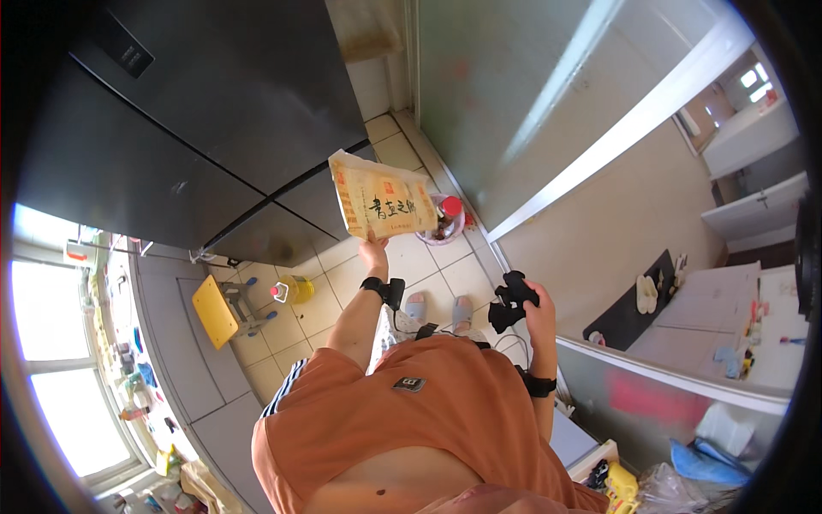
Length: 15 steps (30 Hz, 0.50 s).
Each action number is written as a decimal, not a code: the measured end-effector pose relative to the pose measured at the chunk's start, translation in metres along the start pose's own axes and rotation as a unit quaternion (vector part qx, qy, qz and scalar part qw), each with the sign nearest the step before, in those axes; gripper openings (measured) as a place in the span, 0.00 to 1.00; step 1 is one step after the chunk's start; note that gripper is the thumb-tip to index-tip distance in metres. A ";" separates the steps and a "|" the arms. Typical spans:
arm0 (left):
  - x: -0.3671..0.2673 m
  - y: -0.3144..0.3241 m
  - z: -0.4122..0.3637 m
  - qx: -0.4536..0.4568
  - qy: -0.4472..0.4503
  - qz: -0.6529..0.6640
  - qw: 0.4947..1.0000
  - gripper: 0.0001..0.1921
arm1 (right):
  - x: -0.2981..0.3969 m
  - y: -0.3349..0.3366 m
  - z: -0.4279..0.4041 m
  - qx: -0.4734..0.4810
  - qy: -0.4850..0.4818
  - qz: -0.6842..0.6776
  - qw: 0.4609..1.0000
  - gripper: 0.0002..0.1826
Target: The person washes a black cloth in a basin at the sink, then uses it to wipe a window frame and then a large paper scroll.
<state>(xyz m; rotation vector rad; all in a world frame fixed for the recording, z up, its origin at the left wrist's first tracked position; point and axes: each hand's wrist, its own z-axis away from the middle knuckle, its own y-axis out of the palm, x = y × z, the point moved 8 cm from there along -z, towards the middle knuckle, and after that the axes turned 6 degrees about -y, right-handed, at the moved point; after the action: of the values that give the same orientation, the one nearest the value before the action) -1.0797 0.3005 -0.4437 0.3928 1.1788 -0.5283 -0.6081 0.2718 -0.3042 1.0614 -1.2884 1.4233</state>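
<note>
Out in front of me, my left hand [374,252] grips the lower edge of a flat yellowish paper bag [392,199] that bears writing. Behind its right corner stands a pale pink openwork basket [443,239], partly hidden by the bag. A red-lidded container [451,207] shows inside that basket. On the other side, my right hand [541,305] is closed around crumpled black fabric [510,302], whose exact kind I cannot tell. The fabric hangs beside the frame of the sliding door, above the floor.
A black refrigerator [257,115] rises on the left ahead. Below it are a yellow-topped stool [215,311] and an oil bottle [298,290] with a red cap. Sliding glass doors [501,83] border the right side. A cluttered counter runs along the window at far left.
</note>
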 end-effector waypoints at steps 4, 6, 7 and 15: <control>0.000 -0.004 0.011 0.002 -0.003 0.037 0.999 0.18 | -0.004 -0.001 -0.014 0.052 -0.006 -0.022 0.998 0.25; 0.000 -0.004 0.026 0.003 -0.029 0.033 0.999 0.18 | -0.011 -0.001 -0.022 0.066 -0.006 -0.052 0.996 0.25; 0.002 -0.009 0.030 -0.006 -0.028 0.037 0.999 0.18 | -0.012 -0.004 -0.026 0.076 -0.008 -0.051 0.996 0.25; 0.038 -0.019 0.068 0.138 -0.132 0.290 0.938 0.17 | -0.029 -0.007 -0.060 0.126 0.022 -0.112 0.985 0.26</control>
<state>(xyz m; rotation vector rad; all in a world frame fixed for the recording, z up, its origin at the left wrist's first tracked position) -1.0278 0.2408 -0.4564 0.8522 0.6781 -0.2148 -0.5967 0.3300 -0.3362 1.2930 -0.9406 1.4517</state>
